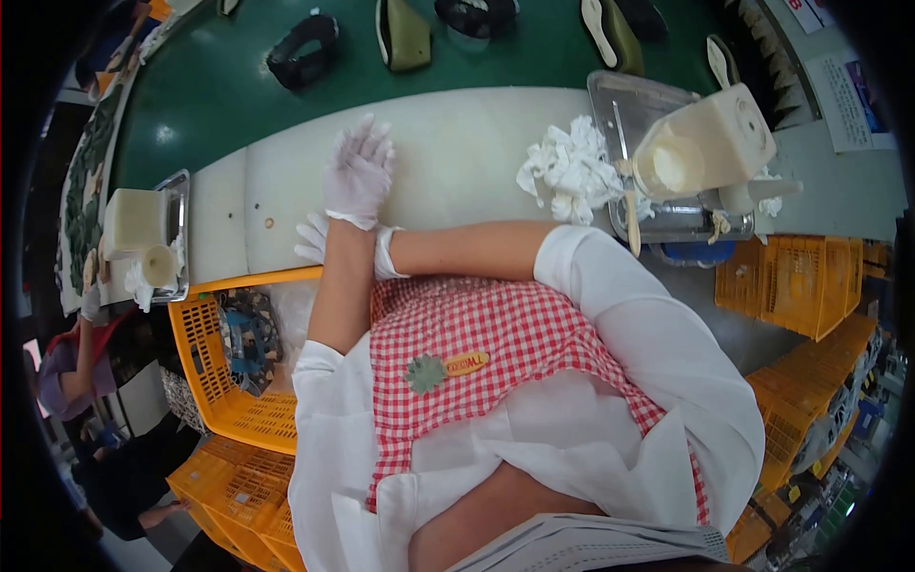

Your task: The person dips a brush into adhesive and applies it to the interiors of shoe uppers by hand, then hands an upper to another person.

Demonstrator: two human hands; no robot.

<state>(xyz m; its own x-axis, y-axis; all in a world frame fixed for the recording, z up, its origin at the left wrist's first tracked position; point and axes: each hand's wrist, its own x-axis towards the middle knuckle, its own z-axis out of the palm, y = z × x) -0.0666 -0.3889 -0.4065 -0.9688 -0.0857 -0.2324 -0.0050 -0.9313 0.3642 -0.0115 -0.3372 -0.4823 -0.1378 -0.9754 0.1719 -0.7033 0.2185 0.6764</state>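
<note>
My left hand [359, 176], in a thin white glove, lies over the white worktop [457, 143] with its fingers stretched out and nothing in them. Beneath my left wrist passes my right arm; my right hand [313, 238], gloved too, shows only its fingers on the far side of that wrist. Those fingers are spread apart, and the rest of the hand is hidden by my left forearm. A crumpled heap of white cloth or tissue [572, 170] sits to the right of my hands.
Several shoe uppers, one olive green [405, 38], lie on the green belt [205, 110] ahead. At right, a metal tray [634, 91] holds a cream plastic container [729, 133] beside a brush [632, 219]. Yellow crates [238, 424] flank me. Another person's gloved hand [91, 303] is at far left.
</note>
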